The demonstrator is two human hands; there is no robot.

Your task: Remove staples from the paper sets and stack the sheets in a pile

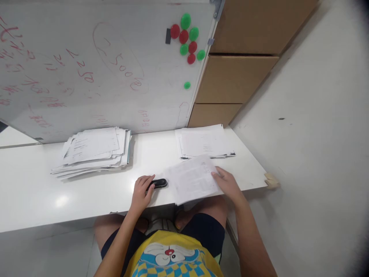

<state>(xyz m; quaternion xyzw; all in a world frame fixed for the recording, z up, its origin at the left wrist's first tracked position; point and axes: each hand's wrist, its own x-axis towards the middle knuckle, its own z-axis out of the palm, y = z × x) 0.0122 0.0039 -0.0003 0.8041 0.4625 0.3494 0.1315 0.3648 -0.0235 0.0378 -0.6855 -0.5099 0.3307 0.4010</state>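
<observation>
Near the table's front edge, my left hand (pixel 143 191) has its fingers wrapped round a black stapler (pixel 160 183), whose front end points right. My right hand (pixel 227 182) pinches the right edge of some printed paper sheets (pixel 192 180), thumb on top. The sheets are slightly blurred and tilted, and their lower edge reaches the table's front edge. Their left side lies close to the stapler's tip; I cannot tell whether they touch. Behind them a small stack of papers (pixel 204 141) lies on the white table (pixel 152 150).
A taller, uneven paper stack (pixel 95 148) lies on the left. Behind the table stands a whiteboard (pixel 121 100) with red writing and several round magnets (pixel 183 37). Cardboard boxes (pixel 233 79) are stacked at its right. A white wall (pixel 311 154) bounds the right side.
</observation>
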